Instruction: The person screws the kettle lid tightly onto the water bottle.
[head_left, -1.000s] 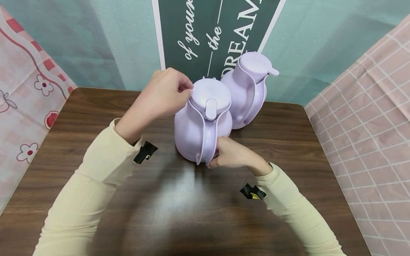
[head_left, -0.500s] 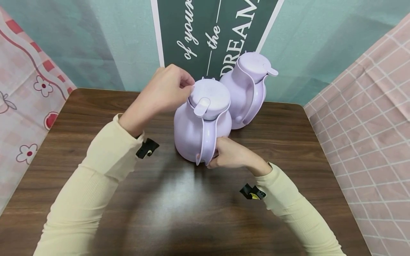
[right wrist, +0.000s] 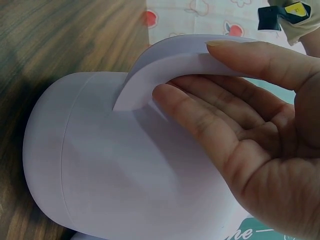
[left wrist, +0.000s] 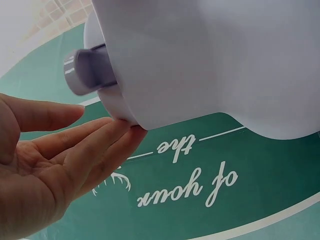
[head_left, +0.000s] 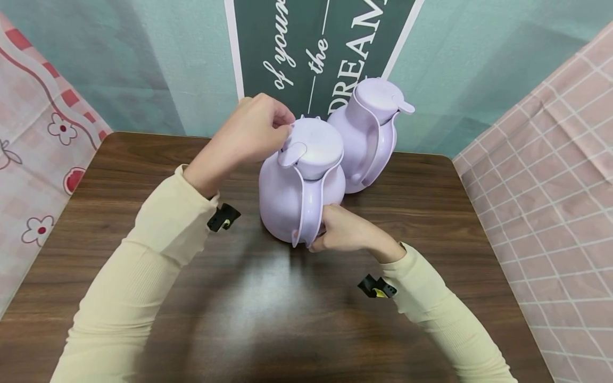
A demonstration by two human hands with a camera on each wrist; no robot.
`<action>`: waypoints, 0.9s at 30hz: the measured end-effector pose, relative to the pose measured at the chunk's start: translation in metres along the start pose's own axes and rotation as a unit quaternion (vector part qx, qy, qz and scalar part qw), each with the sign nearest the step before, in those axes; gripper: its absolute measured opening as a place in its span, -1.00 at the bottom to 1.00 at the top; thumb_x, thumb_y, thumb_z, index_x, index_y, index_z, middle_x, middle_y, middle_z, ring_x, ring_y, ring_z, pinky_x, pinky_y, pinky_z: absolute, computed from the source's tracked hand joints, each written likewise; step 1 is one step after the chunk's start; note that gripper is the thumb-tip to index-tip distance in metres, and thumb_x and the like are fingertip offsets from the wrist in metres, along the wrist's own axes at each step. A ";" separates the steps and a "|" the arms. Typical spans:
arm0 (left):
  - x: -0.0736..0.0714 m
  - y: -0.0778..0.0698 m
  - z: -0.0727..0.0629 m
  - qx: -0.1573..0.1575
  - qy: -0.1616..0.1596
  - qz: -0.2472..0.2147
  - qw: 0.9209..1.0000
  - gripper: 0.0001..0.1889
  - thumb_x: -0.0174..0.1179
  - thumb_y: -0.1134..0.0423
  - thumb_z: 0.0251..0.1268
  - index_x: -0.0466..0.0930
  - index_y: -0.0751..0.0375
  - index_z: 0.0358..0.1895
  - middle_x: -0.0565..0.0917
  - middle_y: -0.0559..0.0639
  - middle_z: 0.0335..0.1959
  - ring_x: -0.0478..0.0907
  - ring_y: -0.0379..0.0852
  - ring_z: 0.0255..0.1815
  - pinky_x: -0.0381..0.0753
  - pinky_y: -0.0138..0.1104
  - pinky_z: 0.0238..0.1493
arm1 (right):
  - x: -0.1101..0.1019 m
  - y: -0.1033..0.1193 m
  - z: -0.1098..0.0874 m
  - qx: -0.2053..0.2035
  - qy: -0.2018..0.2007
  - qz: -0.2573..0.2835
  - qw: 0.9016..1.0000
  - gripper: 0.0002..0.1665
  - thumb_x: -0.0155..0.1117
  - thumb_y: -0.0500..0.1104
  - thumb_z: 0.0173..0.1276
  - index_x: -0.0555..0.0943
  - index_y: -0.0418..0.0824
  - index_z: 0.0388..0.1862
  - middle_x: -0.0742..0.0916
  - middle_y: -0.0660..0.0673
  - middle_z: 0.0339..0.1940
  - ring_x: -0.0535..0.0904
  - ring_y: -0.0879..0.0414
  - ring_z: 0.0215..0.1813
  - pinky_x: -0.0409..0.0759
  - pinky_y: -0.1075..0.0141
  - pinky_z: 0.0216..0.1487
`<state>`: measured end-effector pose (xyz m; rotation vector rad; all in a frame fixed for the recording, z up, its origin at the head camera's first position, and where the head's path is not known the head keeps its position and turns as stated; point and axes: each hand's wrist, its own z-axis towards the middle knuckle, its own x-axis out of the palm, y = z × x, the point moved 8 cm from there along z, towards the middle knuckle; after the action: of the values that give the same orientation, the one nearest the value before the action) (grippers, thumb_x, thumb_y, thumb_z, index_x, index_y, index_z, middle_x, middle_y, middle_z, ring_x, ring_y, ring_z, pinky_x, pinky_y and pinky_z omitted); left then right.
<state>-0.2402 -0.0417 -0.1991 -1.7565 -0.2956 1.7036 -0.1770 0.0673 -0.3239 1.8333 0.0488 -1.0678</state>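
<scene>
Two pale lilac thermos jugs show in the head view. The nearer jug [head_left: 280,197] stands upright, its handle towards me. My left hand [head_left: 256,127] is at the left edge of its round lid [head_left: 316,141]. In the left wrist view, the fairly straight fingers [left wrist: 102,145] touch the lid's rim, while the thumb sits apart, close to the lid's tab [left wrist: 80,72]. This tab points front-left. My right hand [head_left: 349,229] grips the jug's handle [right wrist: 185,62], fingers passed inside it and thumb on its outer side.
The second jug [head_left: 356,133] stands close behind and to the right, its tab pointing right. Behind the wooden table [head_left: 287,319] hangs a teal cloth with a dark green lettered panel [head_left: 268,32]. A pink grid cloth [head_left: 551,213] borders the right side.
The nearer jug's lid tab has swung clockwise from the front to the front-left. My left hand has shifted slightly up and right along the lid; the right hand has stayed on the handle.
</scene>
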 end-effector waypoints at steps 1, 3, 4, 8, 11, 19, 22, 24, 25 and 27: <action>0.000 0.000 0.001 0.000 0.002 -0.001 1.000 -0.68 -0.11 0.39 0.19 0.63 0.31 -0.13 0.65 0.10 -0.26 0.47 -0.05 -0.28 0.39 -0.29 -0.26 | 0.000 0.000 0.000 0.002 0.001 0.001 1.000 -0.62 0.32 -0.40 -0.15 0.63 -0.24 -0.24 0.66 0.03 -0.35 0.49 0.22 -0.30 0.48 0.32 -0.19; 0.000 0.000 0.002 -0.002 0.005 -0.002 1.000 -0.67 -0.11 0.39 0.18 0.63 0.31 -0.12 0.65 0.10 -0.25 0.47 -0.05 -0.27 0.39 -0.29 -0.27 | -0.001 -0.001 0.000 0.006 0.001 0.006 1.000 -0.62 0.32 -0.40 -0.15 0.62 -0.25 -0.23 0.66 0.02 -0.34 0.50 0.22 -0.30 0.49 0.32 -0.20; 0.000 0.000 0.003 -0.002 0.006 -0.003 1.000 -0.67 -0.11 0.39 0.18 0.62 0.31 -0.11 0.65 0.10 -0.24 0.47 -0.05 -0.27 0.39 -0.29 -0.26 | -0.001 -0.001 0.000 0.007 0.001 0.008 1.000 -0.62 0.32 -0.40 -0.15 0.62 -0.24 -0.24 0.67 0.02 -0.34 0.51 0.22 -0.30 0.49 0.32 -0.20; 0.000 0.000 0.006 -0.004 0.013 -0.004 1.000 -0.66 -0.11 0.39 0.18 0.61 0.32 -0.07 0.64 0.10 -0.19 0.49 -0.06 -0.20 0.42 -0.28 -0.19 | -0.001 -0.001 0.000 0.014 0.004 0.014 1.000 -0.63 0.31 -0.40 -0.15 0.63 -0.22 -0.25 0.67 0.03 -0.35 0.52 0.22 -0.30 0.49 0.32 -0.21; 0.000 0.001 0.007 -0.006 0.017 -0.004 1.000 -0.65 -0.11 0.38 0.18 0.60 0.32 -0.05 0.64 0.11 -0.14 0.50 -0.07 -0.13 0.43 -0.26 -0.11 | -0.002 0.000 0.000 0.012 0.004 0.009 1.000 -0.64 0.32 -0.39 -0.14 0.64 -0.21 -0.26 0.67 0.04 -0.36 0.50 0.23 -0.31 0.49 0.33 -0.21; -0.002 0.003 -0.002 -0.005 0.010 -0.013 1.000 -0.69 -0.10 0.38 0.20 0.62 0.34 -0.12 0.64 0.13 -0.20 0.48 -0.03 -0.17 0.41 -0.25 -0.13 | 0.000 0.002 0.000 0.006 0.001 0.000 1.000 -0.65 0.33 -0.38 -0.16 0.65 -0.22 -0.27 0.66 0.04 -0.39 0.48 0.23 -0.34 0.48 0.34 -0.24; -0.005 0.004 -0.008 -0.010 0.002 -0.006 1.000 -0.70 -0.09 0.37 0.20 0.64 0.31 -0.15 0.64 0.12 -0.28 0.43 -0.01 -0.21 0.36 -0.26 -0.19 | 0.001 0.002 0.000 0.003 0.001 0.000 1.000 -0.65 0.32 -0.39 -0.15 0.65 -0.22 -0.27 0.67 0.04 -0.39 0.48 0.23 -0.33 0.48 0.34 -0.23; -0.007 0.004 -0.012 -0.011 -0.005 0.000 1.000 -0.70 -0.09 0.37 0.19 0.65 0.30 -0.18 0.64 0.11 -0.35 0.40 0.01 -0.25 0.33 -0.25 -0.23 | 0.002 0.002 -0.001 0.000 0.002 0.000 1.000 -0.65 0.32 -0.39 -0.15 0.66 -0.22 -0.27 0.68 0.03 -0.38 0.48 0.24 -0.33 0.48 0.34 -0.22; -0.008 0.004 -0.013 -0.010 -0.008 0.003 1.000 -0.71 -0.08 0.36 0.19 0.66 0.29 -0.20 0.64 0.10 -0.38 0.40 0.01 -0.26 0.33 -0.25 -0.26 | 0.002 0.002 -0.001 0.002 0.001 0.003 1.000 -0.65 0.32 -0.39 -0.15 0.66 -0.22 -0.27 0.68 0.02 -0.37 0.49 0.24 -0.32 0.49 0.34 -0.22; -0.009 0.003 -0.016 -0.006 -0.013 0.009 1.000 -0.71 -0.08 0.36 0.18 0.68 0.27 -0.23 0.64 0.07 -0.45 0.39 0.02 -0.29 0.31 -0.26 -0.29 | 0.003 0.002 -0.001 0.003 0.003 0.007 1.000 -0.65 0.31 -0.40 -0.14 0.65 -0.22 -0.27 0.69 0.01 -0.37 0.50 0.24 -0.33 0.49 0.34 -0.23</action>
<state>-0.2271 -0.0541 -0.1948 -1.7518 -0.3030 1.7416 -0.1738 0.0658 -0.3239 1.8388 0.0361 -1.0540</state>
